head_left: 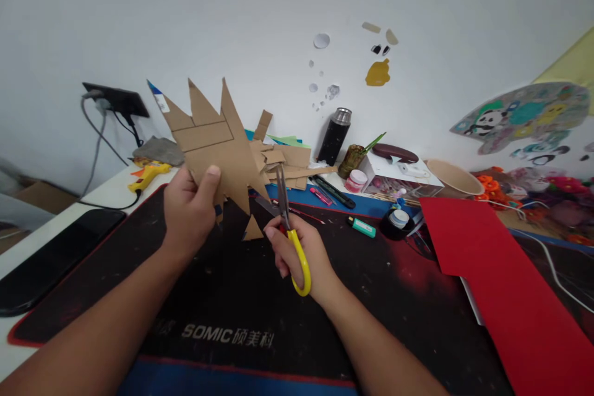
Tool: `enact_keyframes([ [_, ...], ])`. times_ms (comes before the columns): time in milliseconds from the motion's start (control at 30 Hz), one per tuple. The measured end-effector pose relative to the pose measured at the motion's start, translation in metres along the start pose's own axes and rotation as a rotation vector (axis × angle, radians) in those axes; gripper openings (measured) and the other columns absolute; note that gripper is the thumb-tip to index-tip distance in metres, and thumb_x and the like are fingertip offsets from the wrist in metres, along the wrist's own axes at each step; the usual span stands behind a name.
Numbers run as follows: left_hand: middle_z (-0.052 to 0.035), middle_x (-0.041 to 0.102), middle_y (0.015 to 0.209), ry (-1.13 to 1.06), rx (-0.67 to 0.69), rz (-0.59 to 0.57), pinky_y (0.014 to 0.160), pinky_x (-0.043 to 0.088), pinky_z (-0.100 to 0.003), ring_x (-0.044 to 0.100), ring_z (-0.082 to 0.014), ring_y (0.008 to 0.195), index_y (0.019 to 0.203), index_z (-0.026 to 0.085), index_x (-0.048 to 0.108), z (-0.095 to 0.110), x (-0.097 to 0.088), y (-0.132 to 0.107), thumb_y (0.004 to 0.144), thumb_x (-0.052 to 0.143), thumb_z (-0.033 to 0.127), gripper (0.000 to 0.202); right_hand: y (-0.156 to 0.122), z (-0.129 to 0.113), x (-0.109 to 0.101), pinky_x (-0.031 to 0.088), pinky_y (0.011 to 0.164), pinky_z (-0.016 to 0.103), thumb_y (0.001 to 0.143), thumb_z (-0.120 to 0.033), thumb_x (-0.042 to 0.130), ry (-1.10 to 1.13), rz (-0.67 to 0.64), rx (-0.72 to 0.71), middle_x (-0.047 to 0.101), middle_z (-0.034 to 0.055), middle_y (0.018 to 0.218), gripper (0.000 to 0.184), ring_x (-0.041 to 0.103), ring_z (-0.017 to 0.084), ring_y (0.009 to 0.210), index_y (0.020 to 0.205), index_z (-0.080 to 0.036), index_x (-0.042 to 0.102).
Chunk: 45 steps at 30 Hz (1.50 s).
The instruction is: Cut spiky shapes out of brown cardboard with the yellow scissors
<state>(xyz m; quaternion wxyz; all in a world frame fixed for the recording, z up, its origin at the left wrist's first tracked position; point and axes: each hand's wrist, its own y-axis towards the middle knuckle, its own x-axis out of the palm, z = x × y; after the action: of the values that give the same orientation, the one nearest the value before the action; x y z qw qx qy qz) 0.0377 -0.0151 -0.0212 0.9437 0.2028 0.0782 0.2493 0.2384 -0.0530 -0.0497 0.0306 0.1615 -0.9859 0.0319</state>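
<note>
My left hand (191, 207) grips a brown cardboard piece (213, 142) by its lower left part, thumb on the near face. Pointed spikes run along the top of the cardboard, and its lower right edge is jagged too. In my right hand (301, 253) is a pair of scissors (299, 263) with a yellow handle, blades pointing up and parted. The blades stand close to the cardboard's lower right tip; whether they touch it I cannot tell. A small cardboard triangle (253, 230) is seen just below the piece, over the black mat (223, 284).
Cardboard scraps (290, 161) are heaped at the back beside a black thermos (335, 135). A green box cutter (333, 190) and a teal-and-white glue stick-like item (362, 227) lie on the mat. Red sheet (487, 278) covers the right side; a yellow glue gun (149, 176) and black phone (55, 253) lie left.
</note>
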Motion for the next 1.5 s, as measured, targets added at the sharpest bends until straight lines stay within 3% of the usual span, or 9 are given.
enact_keyframes([
  [100,-0.0021,0.071,0.082,0.203,0.197,0.054,0.072,0.05,-0.035,0.063,-0.0226,0.079,0.09,0.023,0.07,0.002,0.001,-0.013,0.1,0.068,0.044,0.023,0.001,-0.001,0.001,0.033,0.036,0.019,0.09,-0.055,0.073,0.04,0.024,-0.006,0.046,-0.0122,0.054,0.035,0.044,0.008,0.036,0.096,-0.023,0.059],
  [300,-0.0022,0.06,0.068,0.368,0.274,-0.015,0.063,0.039,-0.035,0.058,-0.0249,0.065,0.076,0.027,0.063,0.0,0.004,-0.031,0.09,0.074,0.044,0.025,0.006,-0.001,0.0,0.034,0.034,0.02,0.089,-0.057,0.073,0.11,0.123,0.0,0.047,-0.0126,0.052,0.037,0.044,0.009,0.033,0.097,-0.024,0.058],
  [533,-0.003,0.048,0.056,0.427,0.462,-0.226,0.06,0.037,-0.037,0.051,-0.0248,0.056,0.062,0.029,0.055,0.007,0.007,-0.034,0.088,0.069,0.04,0.032,0.008,0.0,-0.004,0.037,0.034,0.021,0.09,-0.057,0.073,0.196,0.152,-0.054,0.049,-0.0126,0.053,0.037,0.044,0.009,0.033,0.096,-0.024,0.057],
  [800,-0.0066,0.06,0.057,0.507,0.572,-0.301,0.056,0.04,-0.038,0.058,-0.0264,0.054,0.066,0.028,0.064,-0.001,0.009,-0.036,0.091,0.064,0.047,0.03,0.008,-0.001,-0.003,0.035,0.032,0.019,0.088,-0.054,0.077,0.196,0.147,-0.047,0.049,-0.013,0.05,0.037,0.046,0.01,0.032,0.093,-0.024,0.056],
  [1100,0.0008,0.055,0.051,0.581,0.92,-0.288,0.048,0.037,-0.035,0.055,-0.0201,0.044,0.068,0.026,0.054,-0.004,0.011,-0.035,0.097,0.061,0.028,0.03,0.009,0.001,-0.003,0.034,0.031,0.019,0.088,-0.051,0.078,0.225,0.181,-0.077,0.05,-0.0125,0.048,0.034,0.046,0.01,0.031,0.091,-0.024,0.057],
  [1500,0.0012,0.056,0.051,0.522,0.92,-0.321,0.046,0.037,-0.032,0.056,-0.0181,0.043,0.069,0.026,0.052,0.006,0.014,-0.037,0.096,0.061,0.024,0.029,0.009,0.005,-0.004,0.036,0.032,0.019,0.09,-0.046,0.072,0.18,0.183,-0.081,0.049,-0.0117,0.047,0.028,0.048,0.011,0.033,0.086,-0.025,0.054],
])
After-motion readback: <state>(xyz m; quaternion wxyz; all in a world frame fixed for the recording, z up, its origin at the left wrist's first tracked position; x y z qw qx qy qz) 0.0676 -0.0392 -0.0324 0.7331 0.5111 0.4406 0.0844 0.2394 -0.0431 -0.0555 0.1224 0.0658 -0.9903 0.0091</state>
